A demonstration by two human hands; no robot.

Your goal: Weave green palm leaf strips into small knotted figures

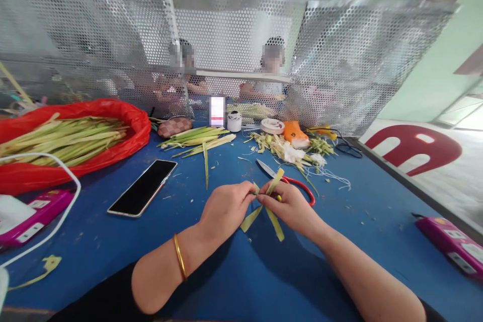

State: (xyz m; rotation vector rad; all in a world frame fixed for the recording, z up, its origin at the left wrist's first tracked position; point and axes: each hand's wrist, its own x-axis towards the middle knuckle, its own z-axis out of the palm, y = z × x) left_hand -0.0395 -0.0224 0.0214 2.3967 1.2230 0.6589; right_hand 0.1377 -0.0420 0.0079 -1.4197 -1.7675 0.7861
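Both of my hands meet above the blue table [158, 246], pinching a small bundle of crossed, pale green leaf strips [274, 224]. My left hand [226, 206], with a gold bangle at the wrist, grips the strips between thumb and fingertips. Against it, my right hand [289, 206] pinches them from the other side. Strip ends stick out upward and downward from the crossing, which my fingertips partly hide. Just behind my right hand lie scissors [310, 192] with red handles, their blades pointing away to the left.
At the left, a red plastic bag [138, 121] holds long leaves. A black-screened phone [143, 188] lies nearer me. More leaves [198, 138], scraps [279, 148], a tape roll [272, 126] and an orange packet [295, 134] line the back. Purple power strips [451, 244] flank both sides. People sit behind the perforated screen [234, 35].
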